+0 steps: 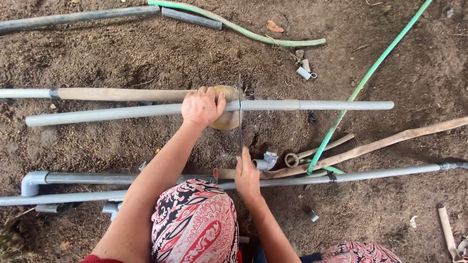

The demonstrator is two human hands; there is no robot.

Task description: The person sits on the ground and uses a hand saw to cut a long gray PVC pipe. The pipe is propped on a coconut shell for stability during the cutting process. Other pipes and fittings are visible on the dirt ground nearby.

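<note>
My left hand (201,107) grips a long grey plastic pipe (317,104) that lies across the dirt and rests on a round tan stone or block (226,119). My right hand (247,176) holds the near end of a thin saw blade (240,117), which stands upright across the pipe just right of my left hand. The blade touches the pipe where the stone props it up. My knee in red patterned cloth (195,224) is below, between my arms.
Other grey pipes (365,174) with an elbow fitting (30,182) lie nearer me. A wooden handle (117,94), green hoses (363,83), a tan stick (390,142), a small grey fitting (267,159) and short pipe offcuts (304,73) are scattered on the soil.
</note>
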